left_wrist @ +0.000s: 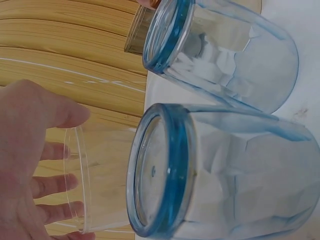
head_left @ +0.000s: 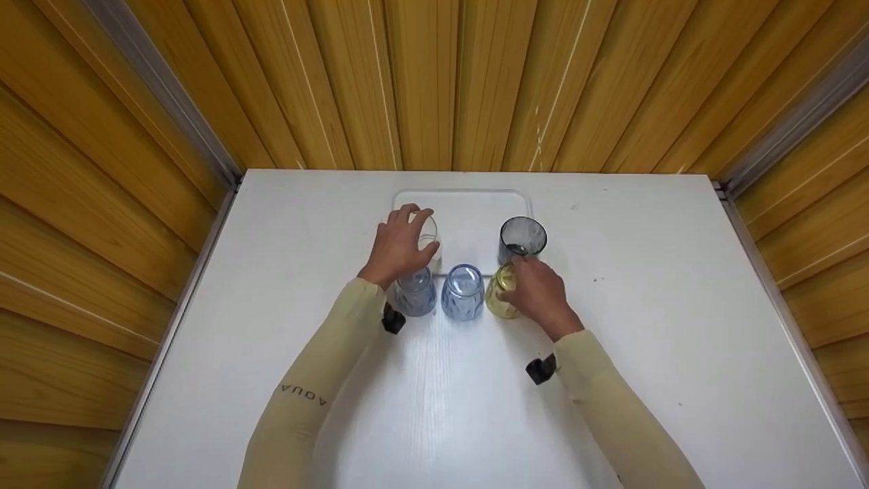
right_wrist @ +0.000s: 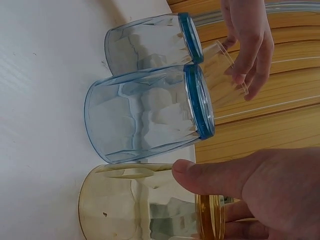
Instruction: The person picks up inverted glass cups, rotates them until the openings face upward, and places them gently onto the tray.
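My left hand reaches over a clear glass, with thumb and fingers on opposite sides of its rim. The left wrist view shows this clear glass behind a blue glass. My right hand grips a yellow glass near its upper end, thumb on the near side and fingers behind. Between the hands stands a blue glass, thick base upward. Another blue glass is beside it, partly covered by my left hand. A grey glass stands mouth up just beyond my right hand.
A white tray with a low rim lies at the back of the white table, behind the row of glasses. Wood-panelled walls enclose the back and both sides. A small black device sits at my right wrist.
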Demonstrator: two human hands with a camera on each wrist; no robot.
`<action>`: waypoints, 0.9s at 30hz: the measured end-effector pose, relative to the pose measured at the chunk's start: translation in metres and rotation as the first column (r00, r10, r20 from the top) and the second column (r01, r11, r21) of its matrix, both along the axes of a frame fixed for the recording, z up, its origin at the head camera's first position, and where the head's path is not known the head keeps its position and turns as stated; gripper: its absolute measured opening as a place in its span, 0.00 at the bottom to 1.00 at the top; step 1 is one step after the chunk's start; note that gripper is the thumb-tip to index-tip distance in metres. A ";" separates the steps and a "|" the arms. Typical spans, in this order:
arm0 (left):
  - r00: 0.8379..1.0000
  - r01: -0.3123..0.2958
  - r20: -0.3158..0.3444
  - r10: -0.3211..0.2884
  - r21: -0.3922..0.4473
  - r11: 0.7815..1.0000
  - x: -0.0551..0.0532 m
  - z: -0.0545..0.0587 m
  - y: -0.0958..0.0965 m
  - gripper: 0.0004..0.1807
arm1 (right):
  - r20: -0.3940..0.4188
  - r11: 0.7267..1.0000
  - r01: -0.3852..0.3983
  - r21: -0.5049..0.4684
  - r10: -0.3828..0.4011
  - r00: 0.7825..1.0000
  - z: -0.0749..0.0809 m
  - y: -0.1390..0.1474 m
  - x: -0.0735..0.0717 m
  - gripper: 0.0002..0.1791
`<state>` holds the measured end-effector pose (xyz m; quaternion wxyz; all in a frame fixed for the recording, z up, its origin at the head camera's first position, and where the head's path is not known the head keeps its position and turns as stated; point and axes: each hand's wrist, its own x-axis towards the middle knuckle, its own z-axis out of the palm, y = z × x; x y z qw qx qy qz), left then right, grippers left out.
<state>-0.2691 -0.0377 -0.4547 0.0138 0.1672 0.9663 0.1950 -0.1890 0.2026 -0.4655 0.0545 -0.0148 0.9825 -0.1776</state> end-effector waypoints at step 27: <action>1.000 0.026 0.000 -0.026 -0.043 0.999 -0.007 -0.005 0.005 0.33 | 0.032 1.000 0.006 0.005 -0.006 0.999 0.004 -0.001 0.000 0.39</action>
